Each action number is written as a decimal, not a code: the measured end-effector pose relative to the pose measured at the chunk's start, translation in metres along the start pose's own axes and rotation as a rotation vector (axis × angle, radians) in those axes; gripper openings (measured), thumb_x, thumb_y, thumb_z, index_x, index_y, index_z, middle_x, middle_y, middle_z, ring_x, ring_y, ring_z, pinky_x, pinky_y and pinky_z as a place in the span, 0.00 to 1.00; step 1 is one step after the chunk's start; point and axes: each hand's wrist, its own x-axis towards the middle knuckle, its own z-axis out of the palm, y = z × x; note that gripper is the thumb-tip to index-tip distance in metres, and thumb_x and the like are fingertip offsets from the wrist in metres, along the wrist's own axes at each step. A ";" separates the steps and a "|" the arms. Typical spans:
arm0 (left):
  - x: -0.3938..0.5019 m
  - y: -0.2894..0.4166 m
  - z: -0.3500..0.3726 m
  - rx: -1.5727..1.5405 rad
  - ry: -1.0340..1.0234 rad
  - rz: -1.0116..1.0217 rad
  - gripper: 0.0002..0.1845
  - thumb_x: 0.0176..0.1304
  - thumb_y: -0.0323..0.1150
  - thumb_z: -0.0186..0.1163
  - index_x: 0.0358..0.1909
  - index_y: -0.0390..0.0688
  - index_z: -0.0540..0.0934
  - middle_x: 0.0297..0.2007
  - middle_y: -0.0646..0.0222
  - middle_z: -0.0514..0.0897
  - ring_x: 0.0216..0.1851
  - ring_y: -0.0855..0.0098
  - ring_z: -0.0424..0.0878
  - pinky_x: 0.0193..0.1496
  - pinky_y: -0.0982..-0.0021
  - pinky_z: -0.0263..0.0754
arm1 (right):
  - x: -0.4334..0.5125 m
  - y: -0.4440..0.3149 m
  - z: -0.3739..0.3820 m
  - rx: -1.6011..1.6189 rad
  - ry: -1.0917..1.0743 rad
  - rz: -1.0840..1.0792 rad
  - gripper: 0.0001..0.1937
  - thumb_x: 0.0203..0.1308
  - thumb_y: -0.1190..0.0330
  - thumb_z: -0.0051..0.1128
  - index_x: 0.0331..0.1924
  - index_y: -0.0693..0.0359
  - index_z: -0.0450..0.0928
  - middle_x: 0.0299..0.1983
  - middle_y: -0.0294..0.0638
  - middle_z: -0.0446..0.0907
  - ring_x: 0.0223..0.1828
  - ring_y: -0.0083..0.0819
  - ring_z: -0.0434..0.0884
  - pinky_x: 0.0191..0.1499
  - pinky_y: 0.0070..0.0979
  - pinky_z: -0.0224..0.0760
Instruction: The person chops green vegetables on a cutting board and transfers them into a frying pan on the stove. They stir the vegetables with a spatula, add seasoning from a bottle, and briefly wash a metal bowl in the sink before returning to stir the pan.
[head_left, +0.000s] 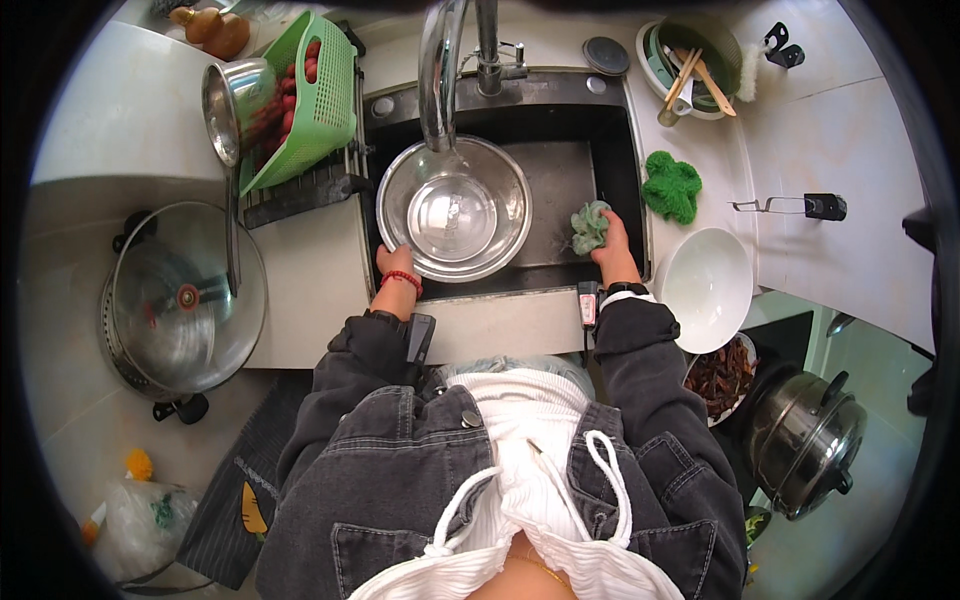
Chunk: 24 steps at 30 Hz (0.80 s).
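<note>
A shiny metal bowl (454, 208) sits in the left part of the dark sink (559, 172), beneath the curved chrome faucet (439, 75). My left hand (396, 262) grips the bowl's lower left rim, with the thumb and fingertips partly hidden. Over the right side of the sink, my right hand (613, 244) holds a pale green mesh scrubber (590, 226). To its right on the counter lie a bright green knitted cloth (672, 187) and a white bowl (705, 289).
Left of the sink, a green basket (324, 97) of red items and a metal ladle (225, 120) stand on a rack. A lidded pan (187, 300) is at far left. Utensils in a container (697, 64) stand at upper right; a steamer pot (806, 442) is at lower right.
</note>
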 end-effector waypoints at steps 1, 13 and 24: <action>0.003 -0.001 0.001 0.118 0.009 0.035 0.14 0.46 0.19 0.58 0.38 0.35 0.74 0.37 0.60 0.79 0.36 0.67 0.76 0.44 0.66 0.69 | -0.002 0.000 0.001 0.001 0.014 0.007 0.18 0.51 0.64 0.60 0.46 0.62 0.76 0.44 0.46 0.79 0.42 0.46 0.80 0.44 0.47 0.74; -0.105 0.001 0.081 -0.014 -0.509 0.270 0.21 0.54 0.24 0.55 0.52 0.40 0.70 0.49 0.62 0.70 0.52 0.64 0.69 0.57 0.67 0.63 | -0.058 0.000 0.017 -0.074 0.133 -0.132 0.13 0.51 0.72 0.57 0.42 0.65 0.76 0.39 0.44 0.79 0.39 0.40 0.80 0.41 0.38 0.75; -0.174 -0.046 0.207 -0.268 -1.009 -0.829 0.13 0.65 0.43 0.48 0.35 0.46 0.77 0.34 0.65 0.80 0.34 0.67 0.78 0.40 0.62 0.74 | -0.100 0.014 0.022 -0.244 0.083 -0.339 0.19 0.54 0.60 0.60 0.43 0.67 0.76 0.39 0.40 0.79 0.39 0.30 0.78 0.43 0.28 0.70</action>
